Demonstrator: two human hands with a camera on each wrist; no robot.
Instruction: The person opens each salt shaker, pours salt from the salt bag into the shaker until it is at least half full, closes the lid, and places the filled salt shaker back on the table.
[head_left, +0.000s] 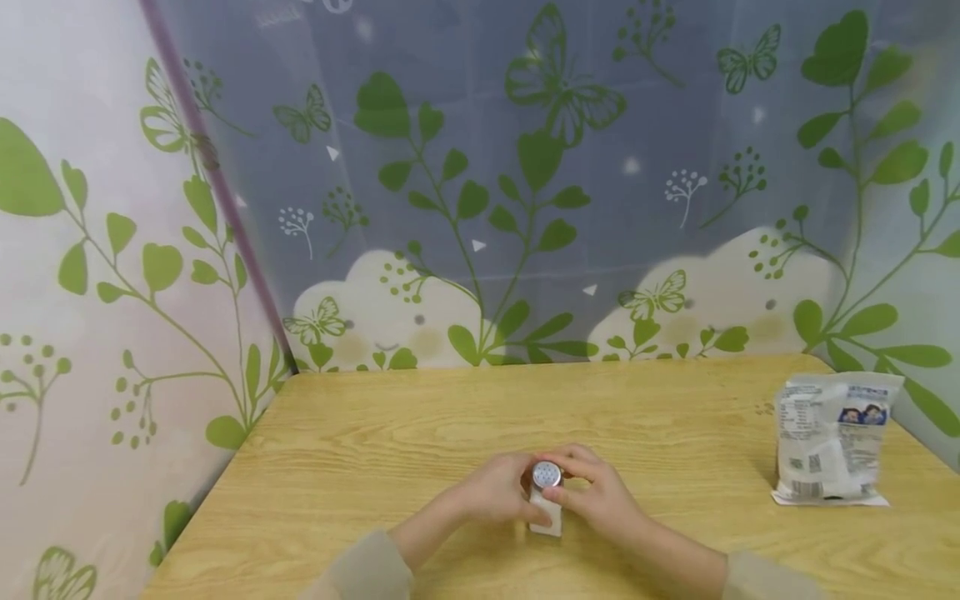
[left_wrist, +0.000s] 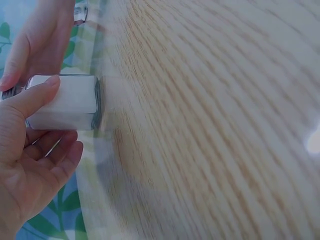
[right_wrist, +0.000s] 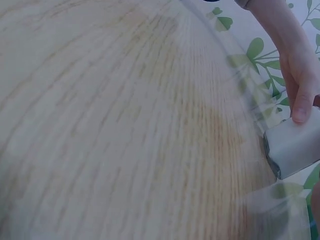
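A square glass salt shaker full of white contents stands nearly upright between both hands, its perforated metal cap facing up. My left hand grips the glass body from the left. In the left wrist view its thumb presses on one face of the shaker, and the other fingers curl beneath. From the right, my right hand holds the cap end, thumb and fingers around it. The right wrist view shows the shaker's base close to the table, with the left hand on the body.
On the right of the wooden table a white printed plastic packet stands upright. A curtain with leaves and butterflies hangs behind the table, and a similar patterned sheet borders the left side.
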